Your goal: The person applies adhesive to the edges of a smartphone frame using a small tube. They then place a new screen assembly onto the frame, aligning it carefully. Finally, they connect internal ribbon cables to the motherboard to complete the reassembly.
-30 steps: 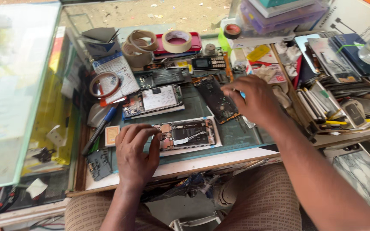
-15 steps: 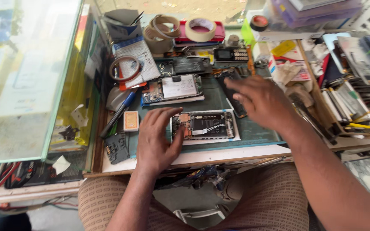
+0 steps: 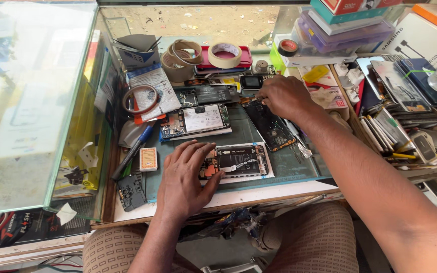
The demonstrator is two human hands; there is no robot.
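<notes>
My left hand (image 3: 185,174) lies flat, fingers spread, on the left end of an opened phone (image 3: 244,161) that rests on white paper at the front of the green mat (image 3: 289,164). My right hand (image 3: 281,96) reaches to the far side of the mat. Its fingertips are bunched at the top end of a dark opened phone body (image 3: 271,129), beside a small black device (image 3: 251,82). Whether they pinch something is hidden. A second opened phone (image 3: 198,120) with a white battery lies left of that.
A glass display case (image 3: 31,101) stands at the left. Tape rolls (image 3: 224,54) and boxes line the back. Stacked phone screens and parts (image 3: 395,101) crowd the right. A blue pen (image 3: 137,144), a small orange box (image 3: 148,159) and a black part (image 3: 131,192) lie left of the mat.
My right hand has moved away from me, from over the dark phone body to its far end. My left hand has stayed on the near phone. The view has shifted.
</notes>
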